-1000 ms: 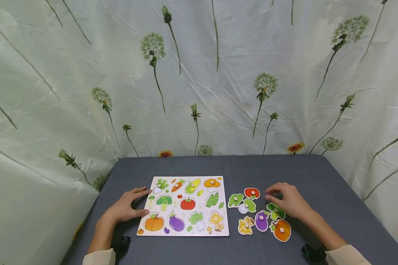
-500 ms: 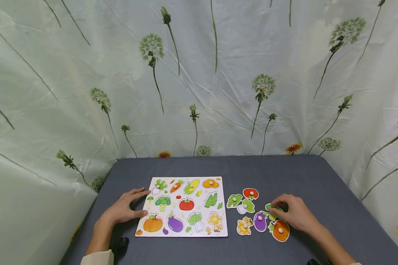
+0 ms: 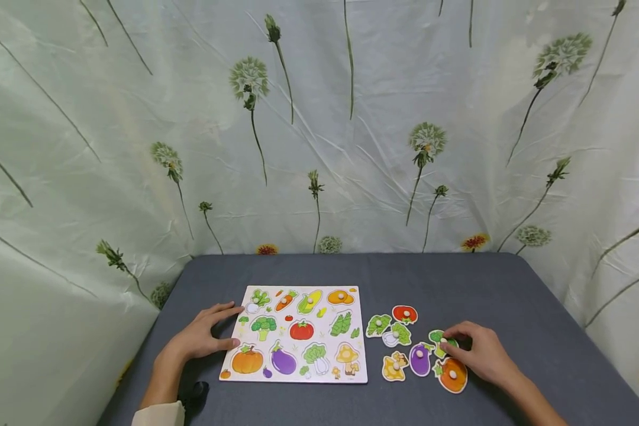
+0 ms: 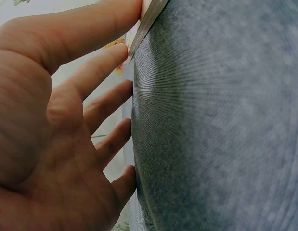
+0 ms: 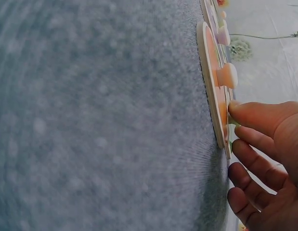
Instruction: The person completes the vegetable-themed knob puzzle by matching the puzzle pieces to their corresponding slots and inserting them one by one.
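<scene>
In the head view my left hand [image 3: 202, 334] touches the left edge of a white vegetable puzzle board [image 3: 283, 378], fingers spread and thumb lower down. The left wrist view shows its palm and straight fingers along that edge. My right hand [image 3: 479, 352] pinches the knob of a broccoli puzzle piece [image 3: 435, 336], thumb and index finger close together over it; the fingers cover part of the piece. Just in front of it lies a pumpkin piece [image 3: 452, 381], whose knob [image 5: 228, 75] stands up near my right thumb in the right wrist view.
Left of the broccoli lie an eggplant piece [image 3: 419, 362], a mushroom piece [image 3: 390, 370], a bok choy piece [image 3: 403, 332], a leafy green piece [image 3: 375, 327] and a tomato piece [image 3: 399, 310]. A floral curtain [image 3: 298, 148] hangs behind the dark grey table [image 3: 298, 269].
My right hand has come down and toward the front from above the broccoli piece, and its thumb and index finger have closed on the knob. My left hand stays at the board.
</scene>
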### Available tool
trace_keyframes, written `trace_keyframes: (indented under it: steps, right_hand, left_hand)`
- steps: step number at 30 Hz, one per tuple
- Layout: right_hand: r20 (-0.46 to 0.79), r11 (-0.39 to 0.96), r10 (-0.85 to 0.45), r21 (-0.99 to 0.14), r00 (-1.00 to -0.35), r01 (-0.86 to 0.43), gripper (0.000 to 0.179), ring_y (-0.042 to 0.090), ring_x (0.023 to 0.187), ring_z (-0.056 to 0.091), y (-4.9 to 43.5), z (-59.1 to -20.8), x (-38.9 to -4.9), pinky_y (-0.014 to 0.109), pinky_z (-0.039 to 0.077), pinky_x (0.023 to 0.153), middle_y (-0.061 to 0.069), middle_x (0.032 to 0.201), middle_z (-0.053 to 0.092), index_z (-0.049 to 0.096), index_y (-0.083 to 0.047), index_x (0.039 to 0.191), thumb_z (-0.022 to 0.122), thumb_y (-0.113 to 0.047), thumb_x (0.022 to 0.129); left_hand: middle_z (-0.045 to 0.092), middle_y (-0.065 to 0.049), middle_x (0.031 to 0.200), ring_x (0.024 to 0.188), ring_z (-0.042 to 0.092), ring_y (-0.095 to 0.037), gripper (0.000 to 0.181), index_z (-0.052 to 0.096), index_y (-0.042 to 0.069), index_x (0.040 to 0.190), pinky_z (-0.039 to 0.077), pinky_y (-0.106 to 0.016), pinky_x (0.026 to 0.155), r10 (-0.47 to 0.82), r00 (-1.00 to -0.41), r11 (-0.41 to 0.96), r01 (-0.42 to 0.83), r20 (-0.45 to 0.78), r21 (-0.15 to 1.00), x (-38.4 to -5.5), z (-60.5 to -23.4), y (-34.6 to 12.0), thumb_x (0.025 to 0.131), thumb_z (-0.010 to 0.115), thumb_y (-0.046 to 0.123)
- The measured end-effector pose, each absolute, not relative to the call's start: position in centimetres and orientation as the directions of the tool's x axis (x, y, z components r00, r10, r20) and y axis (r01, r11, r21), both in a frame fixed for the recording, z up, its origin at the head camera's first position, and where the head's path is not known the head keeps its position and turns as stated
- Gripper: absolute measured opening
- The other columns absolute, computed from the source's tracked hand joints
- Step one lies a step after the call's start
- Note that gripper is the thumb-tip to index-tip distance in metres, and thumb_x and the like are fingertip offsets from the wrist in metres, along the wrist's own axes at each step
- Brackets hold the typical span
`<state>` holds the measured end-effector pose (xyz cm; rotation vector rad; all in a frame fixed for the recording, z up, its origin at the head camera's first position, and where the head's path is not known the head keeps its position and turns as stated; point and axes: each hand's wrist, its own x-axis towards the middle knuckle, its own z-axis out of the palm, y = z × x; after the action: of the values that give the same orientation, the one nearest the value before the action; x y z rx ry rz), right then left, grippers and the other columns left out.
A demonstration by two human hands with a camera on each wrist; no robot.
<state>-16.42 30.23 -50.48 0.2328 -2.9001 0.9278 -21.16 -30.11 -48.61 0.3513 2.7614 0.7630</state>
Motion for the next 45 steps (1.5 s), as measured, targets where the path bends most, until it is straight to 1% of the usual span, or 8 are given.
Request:
trace_keyframes:
  steps: [10,16,25,30,32,39,45]
  right_hand:
    - [0.174,0.807,-0.111,-0.560,-0.979,-0.191,0.011,-0.002,0.082,0.060,30.6,-51.1,-16.2,0.024,0.051,0.074,-0.014,0.093,0.070,0.079,-0.029,0.090,0.087,-0.034,0.083]
    - [0.189,0.814,-0.106,-0.547,-0.976,-0.194,0.008,-0.001,0.082,0.060,30.5,-51.0,-16.4,0.025,0.051,0.074,-0.014,0.092,0.070,0.080,-0.028,0.090,0.085,-0.031,0.085]
    - [0.198,0.830,-0.105,-0.522,-0.974,-0.196,0.008,0.013,0.089,0.065,29.7,-49.8,-17.3,0.035,0.052,0.080,-0.010,0.095,0.071,0.079,-0.026,0.090,0.084,-0.031,0.087]
    - [0.190,0.827,-0.106,-0.529,-0.976,-0.193,0.008,0.014,0.090,0.064,28.8,-49.2,-18.0,0.034,0.052,0.078,-0.007,0.097,0.071,0.079,-0.024,0.092,0.082,-0.031,0.089]
    - [0.187,0.823,-0.109,-0.533,-0.976,-0.194,0.008,0.014,0.089,0.063,28.4,-49.0,-18.3,0.032,0.051,0.076,-0.007,0.097,0.071,0.079,-0.023,0.093,0.082,-0.030,0.089]
    - [0.177,0.795,-0.140,-0.566,-0.974,-0.217,0.006,0.015,0.093,0.063,26.6,-48.3,-18.9,0.032,0.052,0.075,-0.004,0.099,0.070,0.080,-0.020,0.095,0.079,-0.025,0.092]
    - [0.186,0.774,-0.161,-0.585,-0.969,-0.241,0.008,0.016,0.093,0.063,25.2,-48.3,-19.3,0.032,0.051,0.075,-0.004,0.100,0.071,0.080,-0.020,0.096,0.078,-0.027,0.093]
  left_hand:
    - [0.038,-0.020,0.162,0.147,0.027,-0.055,0.079,0.053,0.022,0.152,0.031,-0.080,0.106,0.292,-0.941,0.835,0.161,-0.174,0.526,-21.3,-48.9,-30.1,0.082,0.082,0.045]
    - [0.039,-0.020,0.162,0.147,0.027,-0.055,0.079,0.053,0.021,0.152,0.030,-0.080,0.106,0.296,-0.940,0.834,0.167,-0.170,0.526,-21.3,-48.9,-30.2,0.082,0.082,0.045]
    - [0.038,-0.020,0.163,0.148,0.026,-0.056,0.080,0.053,0.021,0.152,0.030,-0.080,0.106,0.294,-0.939,0.833,0.159,-0.180,0.529,-21.2,-48.8,-30.2,0.083,0.082,0.047]
    - [0.038,-0.020,0.163,0.148,0.027,-0.054,0.080,0.053,0.022,0.152,0.030,-0.079,0.107,0.299,-0.938,0.833,0.167,-0.175,0.528,-21.3,-48.9,-30.2,0.083,0.082,0.047]
    - [0.038,-0.019,0.163,0.148,0.027,-0.054,0.080,0.052,0.022,0.153,0.030,-0.079,0.107,0.299,-0.938,0.832,0.166,-0.177,0.529,-21.3,-49.0,-30.2,0.082,0.082,0.047]
    - [0.038,-0.020,0.163,0.147,0.027,-0.055,0.080,0.052,0.021,0.153,0.029,-0.080,0.107,0.302,-0.938,0.831,0.171,-0.172,0.529,-21.3,-48.8,-30.1,0.083,0.082,0.046]
    - [0.038,-0.021,0.162,0.146,0.028,-0.055,0.080,0.053,0.020,0.152,0.030,-0.080,0.107,0.299,-0.938,0.834,0.167,-0.175,0.526,-21.2,-48.5,-30.0,0.083,0.082,0.047]
